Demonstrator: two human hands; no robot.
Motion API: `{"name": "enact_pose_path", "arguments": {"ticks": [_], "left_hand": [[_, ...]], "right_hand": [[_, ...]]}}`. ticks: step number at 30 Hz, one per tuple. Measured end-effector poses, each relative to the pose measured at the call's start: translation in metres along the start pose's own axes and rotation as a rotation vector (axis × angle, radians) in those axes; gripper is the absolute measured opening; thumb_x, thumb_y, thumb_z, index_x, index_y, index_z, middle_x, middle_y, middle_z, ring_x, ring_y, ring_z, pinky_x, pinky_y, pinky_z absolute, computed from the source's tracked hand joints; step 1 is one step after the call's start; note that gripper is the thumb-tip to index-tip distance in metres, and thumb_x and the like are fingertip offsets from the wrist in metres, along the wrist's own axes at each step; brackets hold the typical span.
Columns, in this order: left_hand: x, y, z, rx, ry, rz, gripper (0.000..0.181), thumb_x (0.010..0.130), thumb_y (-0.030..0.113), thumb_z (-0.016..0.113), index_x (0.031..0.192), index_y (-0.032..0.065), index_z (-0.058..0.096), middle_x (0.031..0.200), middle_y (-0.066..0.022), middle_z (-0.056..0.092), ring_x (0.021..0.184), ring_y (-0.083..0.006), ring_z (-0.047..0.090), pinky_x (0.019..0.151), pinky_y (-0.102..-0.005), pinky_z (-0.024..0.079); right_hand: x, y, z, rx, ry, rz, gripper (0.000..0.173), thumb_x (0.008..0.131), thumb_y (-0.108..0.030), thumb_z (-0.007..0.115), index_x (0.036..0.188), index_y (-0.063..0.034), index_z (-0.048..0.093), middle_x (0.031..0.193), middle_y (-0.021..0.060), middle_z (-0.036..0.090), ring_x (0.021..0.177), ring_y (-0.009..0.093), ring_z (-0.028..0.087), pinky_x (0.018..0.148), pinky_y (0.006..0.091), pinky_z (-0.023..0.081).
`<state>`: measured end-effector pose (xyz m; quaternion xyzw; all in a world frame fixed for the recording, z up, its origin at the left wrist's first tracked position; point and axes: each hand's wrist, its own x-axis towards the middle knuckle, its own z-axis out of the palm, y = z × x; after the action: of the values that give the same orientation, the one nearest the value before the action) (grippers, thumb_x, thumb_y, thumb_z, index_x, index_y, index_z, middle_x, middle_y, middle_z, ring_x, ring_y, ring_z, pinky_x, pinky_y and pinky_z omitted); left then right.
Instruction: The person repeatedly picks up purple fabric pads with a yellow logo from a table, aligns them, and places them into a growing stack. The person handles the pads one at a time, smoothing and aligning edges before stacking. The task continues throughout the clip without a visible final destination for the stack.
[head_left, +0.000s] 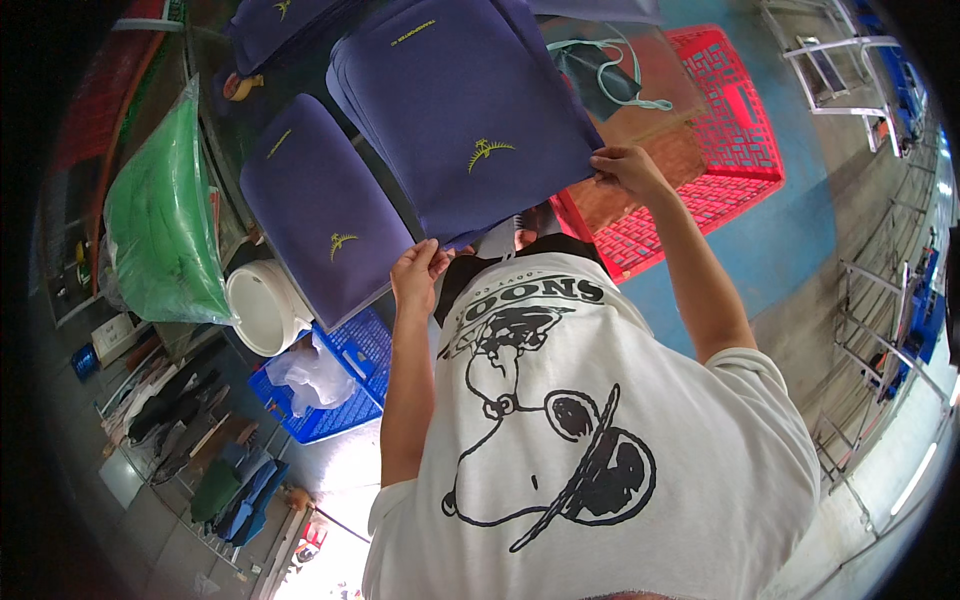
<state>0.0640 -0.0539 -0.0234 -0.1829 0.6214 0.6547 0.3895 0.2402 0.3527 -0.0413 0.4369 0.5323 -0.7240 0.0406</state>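
A stack of large navy fabric panels (450, 105) with rounded corners lies in front of me, its top piece bearing a yellow emblem and small yellow writing. At the near left corner, my left hand (420, 274) pinches the panel's edge between thumb and fingers. My right hand (630, 172) grips the near right corner of the same panel. How many layers each hand holds cannot be seen. To the left lies a smaller navy panel (322, 202) with a like emblem, close beside my left hand.
A red plastic crate (742, 112) stands at the right, near a dark cloth piece with pale cords (600, 79). At left are a green plastic-wrapped bundle (161, 217), a white bucket (262, 311), a tape roll (238, 87) and a blue crate (352, 409) with a plastic bag.
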Motion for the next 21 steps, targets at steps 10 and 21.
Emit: {"name": "enact_pose_path", "arguments": {"ticks": [10,21], "left_hand": [[0.001,-0.017,-0.013,0.063,-0.010,-0.015,0.021,0.094,0.006,0.069,0.112,-0.0011,0.061,0.085,-0.0074,0.065,0.074,-0.0165,0.066,0.067,-0.0291,0.058],[0.005,-0.017,-0.011,0.198,-0.059,-0.053,0.021,0.099,0.019,0.065,0.100,-0.0012,0.064,0.086,-0.0093,0.066,0.075,-0.0171,0.068,0.068,-0.0315,0.062]], "right_hand": [[-0.009,0.020,0.003,-0.031,-0.094,0.112,0.022,0.094,-0.014,0.071,0.104,0.0045,0.067,0.089,0.0077,0.067,0.074,0.017,0.070,0.064,0.0296,0.060],[-0.018,0.014,0.025,-0.111,-0.110,0.112,0.025,0.099,-0.019,0.065,0.109,0.0040,0.067,0.087,0.0073,0.070,0.069,0.017,0.071,0.060,0.0283,0.061]]}}
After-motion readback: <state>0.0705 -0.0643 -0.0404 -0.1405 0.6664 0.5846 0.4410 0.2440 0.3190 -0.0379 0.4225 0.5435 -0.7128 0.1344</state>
